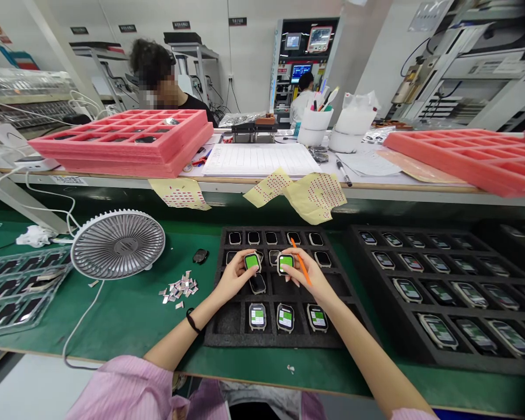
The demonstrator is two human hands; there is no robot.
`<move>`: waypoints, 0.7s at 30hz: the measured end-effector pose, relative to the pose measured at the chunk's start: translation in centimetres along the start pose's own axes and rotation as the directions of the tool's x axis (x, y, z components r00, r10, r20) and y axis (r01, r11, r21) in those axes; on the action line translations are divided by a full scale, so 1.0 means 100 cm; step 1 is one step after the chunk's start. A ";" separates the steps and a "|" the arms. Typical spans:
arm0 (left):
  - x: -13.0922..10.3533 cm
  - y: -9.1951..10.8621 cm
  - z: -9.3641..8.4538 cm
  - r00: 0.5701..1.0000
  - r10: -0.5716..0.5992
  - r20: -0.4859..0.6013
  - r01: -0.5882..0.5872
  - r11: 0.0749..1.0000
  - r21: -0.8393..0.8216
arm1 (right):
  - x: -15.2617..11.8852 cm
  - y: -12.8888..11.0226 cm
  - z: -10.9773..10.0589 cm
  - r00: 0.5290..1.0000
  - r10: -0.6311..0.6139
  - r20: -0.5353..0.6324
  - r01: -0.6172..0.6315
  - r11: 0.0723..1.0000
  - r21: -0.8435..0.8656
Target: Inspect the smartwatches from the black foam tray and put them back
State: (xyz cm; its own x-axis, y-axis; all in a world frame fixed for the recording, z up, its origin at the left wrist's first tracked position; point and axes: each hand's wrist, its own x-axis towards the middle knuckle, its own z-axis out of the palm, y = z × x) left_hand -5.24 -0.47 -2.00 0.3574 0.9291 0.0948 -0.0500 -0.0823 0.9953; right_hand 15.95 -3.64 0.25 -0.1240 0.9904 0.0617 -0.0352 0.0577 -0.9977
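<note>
Above a black foam tray (227,339), my left hand (235,276) holds a watch (252,261) with a green lit screen. My right hand (311,276) grips a second watch (285,263), its screen also green, and an orange stick (301,262) lies between the fingers of the same hand. The two held watches are apart. In the tray's front row, three watches show green and white screens, among them the middle one (285,318). Dark-screened watches fill the back row. One dark watch (257,284) lies just below my left hand.
A second foam tray (354,233) of watches stands at the right. To the left are a fan (119,244), small metallic pieces (179,289) and a clear tray (21,286). Pink foam trays (122,157), papers (260,158) and white cups are on the shelf. Two people are beyond.
</note>
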 end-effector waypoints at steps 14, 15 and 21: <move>0.001 -0.001 0.000 1.000 0.003 0.011 -0.003 1.000 -0.027 | -0.002 -0.005 0.001 0.995 0.028 -0.096 -0.028 1.000 -0.002; 0.001 -0.001 0.000 1.000 0.005 0.011 -0.005 1.000 -0.022 | -0.003 -0.006 0.001 0.993 0.032 -0.113 -0.033 0.999 -0.005; 0.001 -0.003 0.000 1.000 0.015 -0.015 -0.016 1.000 -0.022 | -0.003 -0.008 0.001 0.991 0.030 -0.128 -0.033 0.999 -0.025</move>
State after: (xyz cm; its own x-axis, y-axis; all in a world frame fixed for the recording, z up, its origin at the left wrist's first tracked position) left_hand -5.20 -0.34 -2.29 0.3425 0.9331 0.1098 -0.0763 -0.0888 0.9931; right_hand 15.86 -3.98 1.03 0.0032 0.9996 0.0279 -0.0059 0.0279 -0.9996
